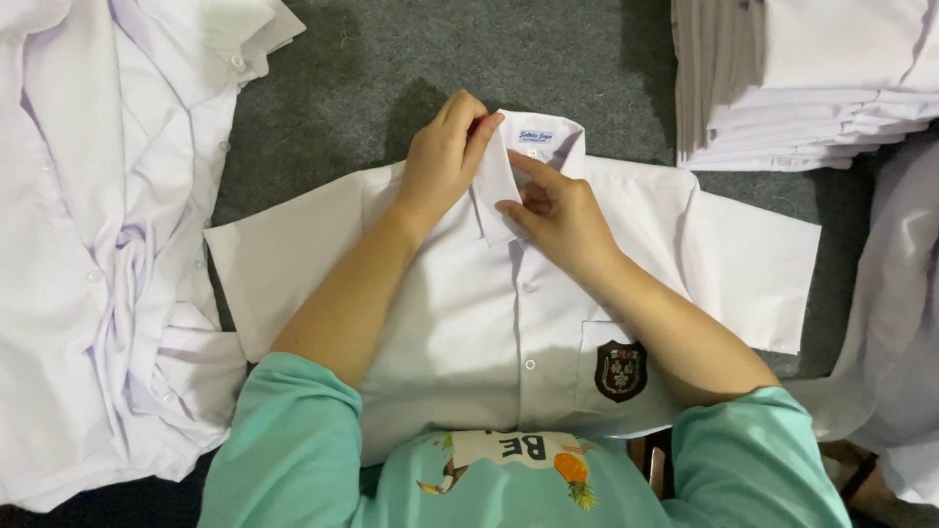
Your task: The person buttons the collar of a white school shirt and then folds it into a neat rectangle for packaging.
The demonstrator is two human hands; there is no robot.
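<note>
A white short-sleeved shirt [469, 313] lies front-up on the grey floor, sleeves spread to both sides, with a dark crest badge [620, 371] on its chest pocket. My left hand [442, 161] pinches the left flap of the collar [499, 181] near the neck. My right hand [553, 210] grips the shirt front just below the collar, by the top button. Both hands meet at the neckline. My forearms in teal sleeves cover part of the shirt body.
A loose heap of white shirts [108, 244] lies at the left. A neat stack of folded white shirts [802, 88] stands at the back right. More white cloth [900, 323] drapes at the right edge. Grey carpet [372, 68] shows between them.
</note>
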